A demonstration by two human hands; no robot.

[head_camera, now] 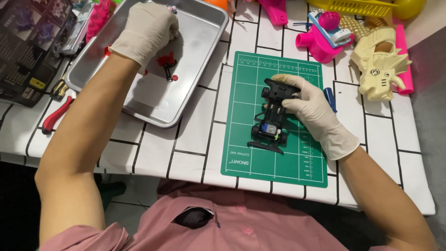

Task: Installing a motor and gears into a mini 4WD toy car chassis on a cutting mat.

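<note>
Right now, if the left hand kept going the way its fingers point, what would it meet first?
The left hand points toward the far end of the metal tray; it would likely meet that far rim first, though depth is hard to judge.

Matt brushed-metal tray (204, 28), matt green rubbery cutting mat (297, 158), black plastic toy car chassis (272, 116), smooth cream latex-gloved hands (306, 104).
</note>
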